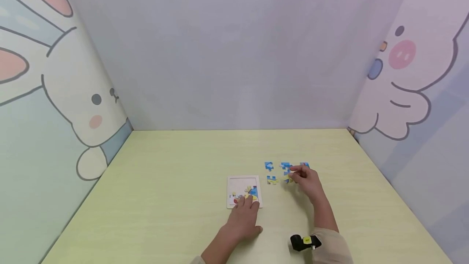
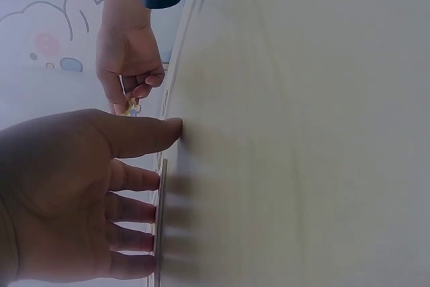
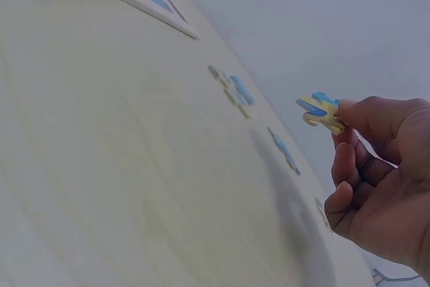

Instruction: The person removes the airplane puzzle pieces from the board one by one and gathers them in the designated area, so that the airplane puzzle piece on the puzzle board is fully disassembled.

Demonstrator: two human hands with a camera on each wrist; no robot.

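Note:
Between thumb and fingertips my right hand (image 1: 307,181) pinches a yellow and blue jigsaw piece (image 3: 322,112), lifted above the table. My left hand (image 1: 244,218) lies with straight fingers on the lower edge of a white puzzle tray (image 1: 238,182). Some pieces sit fitted in the tray's lower part, while its upper part shows bare backing. Loose blue puzzle pieces (image 1: 269,166) lie right of the tray. Another blue and yellow piece (image 1: 272,180) is nearest the tray's right edge. My right hand partly covers a blue piece (image 1: 304,164) at the far right.
The pale yellow-green table (image 1: 165,182) reaches back to a plain light wall (image 1: 238,52). Side walls carry a cartoon rabbit (image 1: 84,101) and a cartoon pig (image 1: 414,60). A black device (image 1: 301,243) is worn at my right wrist.

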